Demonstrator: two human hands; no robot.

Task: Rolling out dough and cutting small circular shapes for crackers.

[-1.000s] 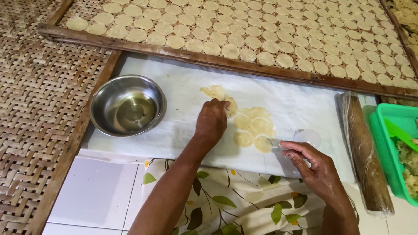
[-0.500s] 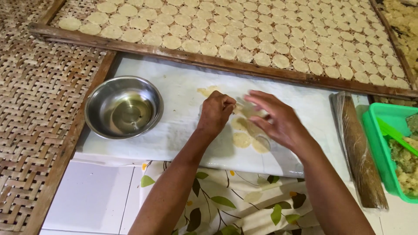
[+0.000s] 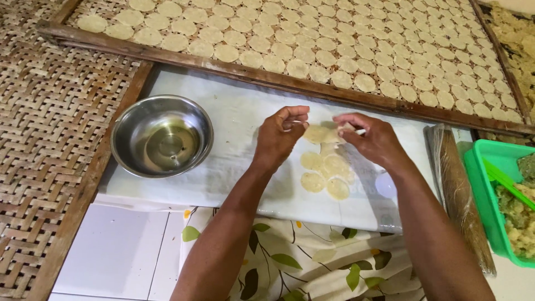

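Both hands meet over a white plastic sheet (image 3: 234, 117) on the floor. My left hand (image 3: 278, 136) and my right hand (image 3: 370, 136) pinch the two ends of a thin pale dough scrap (image 3: 322, 134) and lift it a little off the sheet. Just below it several cut round dough discs (image 3: 326, 173) lie flat on the sheet. The fingers of both hands are curled on the scrap's edges.
A steel bowl (image 3: 161, 136) with a little liquid stands left on the sheet. A wood-framed woven tray (image 3: 334, 44) filled with several rows of discs lies beyond. A wrapped rolling pin (image 3: 457, 184) and a green tub (image 3: 490, 189) of dough are right. Leaf-print cloth (image 3: 301, 262) covers my lap.
My right hand has come up from the sheet's lower right to join the left. Together they now lift the dough scrap from around the cut discs.
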